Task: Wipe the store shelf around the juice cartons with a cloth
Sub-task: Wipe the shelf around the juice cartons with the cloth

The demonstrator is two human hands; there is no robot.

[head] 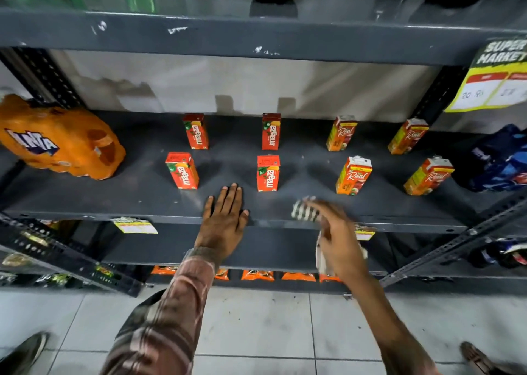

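Observation:
A dark grey shelf [119,194] carries several small juice cartons in two rows: red Maaza cartons [267,173] toward the left and orange Real cartons [353,176] toward the right. My left hand [225,217] lies flat and open on the shelf's front edge, just in front of two red cartons. My right hand [339,232] is blurred at the front edge, below the near Real carton, gripping a striped cloth [305,210] whose pale tail hangs below the hand.
An orange Fanta bottle pack [61,143] lies at the shelf's left end and a blue bottle pack [496,160] at the right. Bottles stand on the shelf above. A supermarket price sign [493,77] hangs top right. Orange packets [258,274] fill the lower shelf.

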